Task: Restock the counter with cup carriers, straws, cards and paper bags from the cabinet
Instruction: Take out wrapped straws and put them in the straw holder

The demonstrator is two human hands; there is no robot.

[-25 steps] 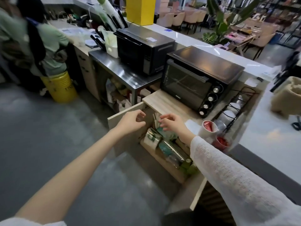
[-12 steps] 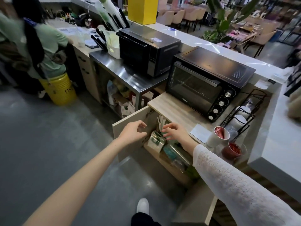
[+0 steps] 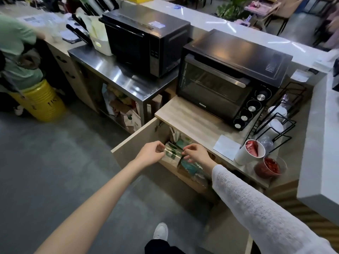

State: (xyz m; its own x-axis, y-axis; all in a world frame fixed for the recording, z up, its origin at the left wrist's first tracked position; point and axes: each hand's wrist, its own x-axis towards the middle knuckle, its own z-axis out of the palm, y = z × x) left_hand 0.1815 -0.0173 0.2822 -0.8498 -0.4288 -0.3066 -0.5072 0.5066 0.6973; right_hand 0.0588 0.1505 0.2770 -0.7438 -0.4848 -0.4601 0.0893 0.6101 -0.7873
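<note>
Hands: left hand (image 3: 150, 154) and right hand (image 3: 195, 155) each pinch an end of the clear-wrapped, green-printed paper bundle (image 3: 172, 153).
Bundle: between both hands, long axis left to right, at the open wooden cabinet (image 3: 185, 177) mouth.
Counter: pale wood-grain counter (image 3: 185, 118) directly above, flat and bare before the black toaster oven (image 3: 229, 77).
</note>
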